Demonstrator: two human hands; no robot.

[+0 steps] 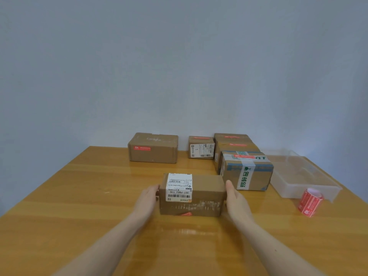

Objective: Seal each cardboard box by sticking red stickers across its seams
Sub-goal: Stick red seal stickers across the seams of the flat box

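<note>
A small cardboard box with a white shipping label lies in the middle of the wooden table. A red sticker shows at the bottom edge of its near face. My left hand presses against its left end and my right hand against its right end, so both grip it. A roll of red stickers lies on the table to the right, apart from my hands.
A brown box with a red sticker stands at the back. To its right stand several boxes with red stickers on top, the nearest bearing green-printed tape. A clear plastic tray sits at the right edge.
</note>
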